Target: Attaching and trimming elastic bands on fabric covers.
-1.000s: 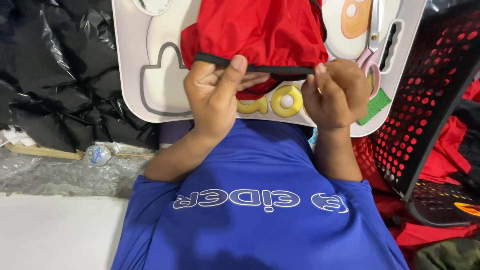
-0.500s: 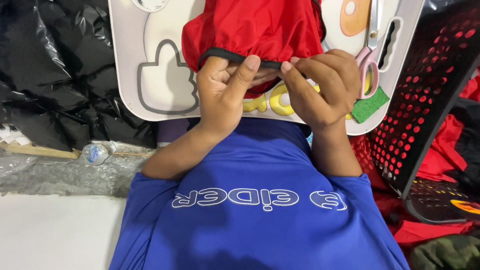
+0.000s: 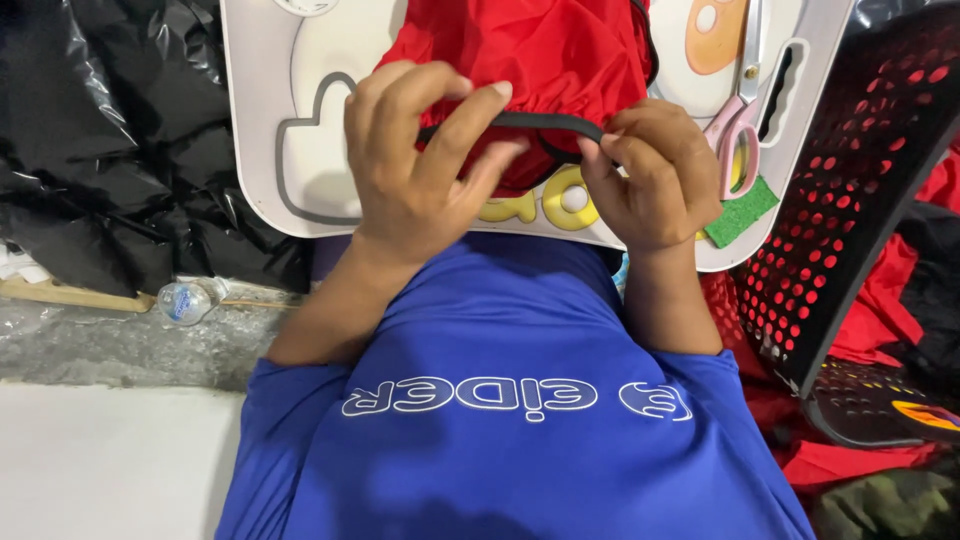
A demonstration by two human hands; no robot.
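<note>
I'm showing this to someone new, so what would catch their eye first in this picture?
First, the bright red garment bunched at top centre on a white lap tray, its black elastic band pinched between the left hand and the right hand. Next, the blue shirt filling the lower half of the view. Pink-handled scissors lie on the tray's right side, beside a black perforated basket.

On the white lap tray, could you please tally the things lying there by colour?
Red: 1, the red fabric garment with black elastic band, pinched by left hand and right hand
Pink: 1, pink-handled scissors
Green: 1, green foam square
Total: 3
</note>
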